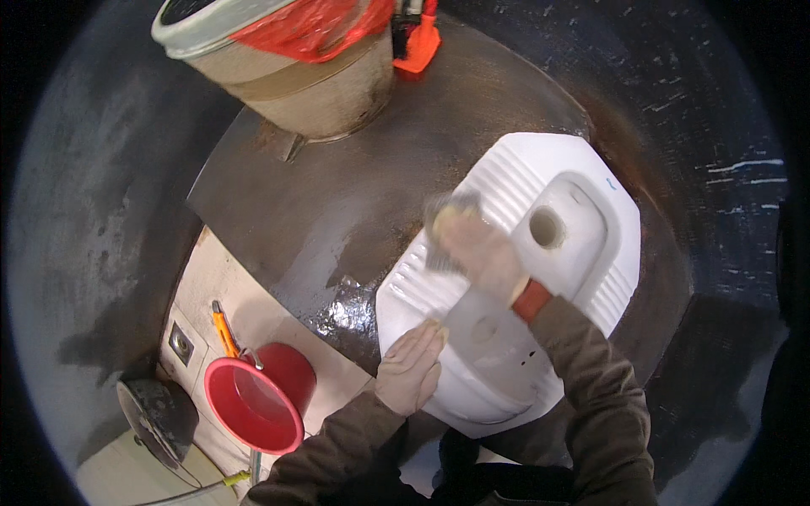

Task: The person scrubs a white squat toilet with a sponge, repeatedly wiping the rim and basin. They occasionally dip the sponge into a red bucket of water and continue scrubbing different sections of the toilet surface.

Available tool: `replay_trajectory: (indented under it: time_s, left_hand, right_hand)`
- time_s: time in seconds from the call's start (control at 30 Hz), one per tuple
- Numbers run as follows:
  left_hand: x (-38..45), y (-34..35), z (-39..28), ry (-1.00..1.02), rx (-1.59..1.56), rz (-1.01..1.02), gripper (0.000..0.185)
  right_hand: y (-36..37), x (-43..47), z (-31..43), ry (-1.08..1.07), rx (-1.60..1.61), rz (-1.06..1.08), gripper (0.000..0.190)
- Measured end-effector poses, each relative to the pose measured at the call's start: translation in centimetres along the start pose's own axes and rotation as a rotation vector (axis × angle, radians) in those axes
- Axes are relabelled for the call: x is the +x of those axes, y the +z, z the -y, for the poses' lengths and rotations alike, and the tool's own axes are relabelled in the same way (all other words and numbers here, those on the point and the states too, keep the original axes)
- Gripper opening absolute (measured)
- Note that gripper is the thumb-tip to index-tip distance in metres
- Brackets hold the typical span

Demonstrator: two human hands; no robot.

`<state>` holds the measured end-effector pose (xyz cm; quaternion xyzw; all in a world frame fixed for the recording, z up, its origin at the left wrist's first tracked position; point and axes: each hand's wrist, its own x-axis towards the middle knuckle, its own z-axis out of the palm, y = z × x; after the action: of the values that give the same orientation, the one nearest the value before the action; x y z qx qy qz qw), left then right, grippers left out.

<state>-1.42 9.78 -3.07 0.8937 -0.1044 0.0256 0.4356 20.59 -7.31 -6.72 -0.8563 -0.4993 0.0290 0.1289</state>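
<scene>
A white ceramic squat toilet pan [544, 152] is set in the dark wet floor [304, 209]. My right hand [474, 243], in a pale glove, is shut on a grey scrubbing pad or brush [440, 259], blurred, at the pan's ribbed left edge. My left hand [411, 367], gloved too, lies against the lower left rim with its fingers together; nothing shows in it, though its palm is hidden. The pan's drain hole lies above and right of my right hand. Small dark specks show inside the lower basin.
At lower left stand a red plastic bucket [304, 373], an orange-handled tool [224, 329], a floor drain [181, 343], a black bucket [171, 411] and a hose [202, 490]. A large bin [304, 95] with a red bag stands at top, beside an orange-red plastic tool [421, 47]. Dark walls surround the floor.
</scene>
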Motion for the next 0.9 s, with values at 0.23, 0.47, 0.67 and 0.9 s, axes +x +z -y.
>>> replay_trajectory:
  time_s: [0.23,0.47,0.67,0.9]
  left_hand:
    - [-0.3,0.3,0.5,0.007,0.0,-0.001,0.054]
    - [-0.6,0.7,0.8,0.012,0.023,0.029,0.055]
    - [-1.0,1.2,1.0,0.049,0.037,-0.003,0.055]
    - [-0.7,0.8,0.7,0.031,-0.042,-0.024,0.051]
  right_hand:
    - [-0.4,-2.3,-1.9,0.4,-0.077,0.342,0.045]
    - [4.3,-2.7,0.7,-0.157,-0.088,-0.11,0.042]
    - [-0.6,-2.4,-4.5,0.268,-0.234,-0.091,0.037]
    - [1.0,-4.7,2.6,-0.283,-0.069,0.017,0.045]
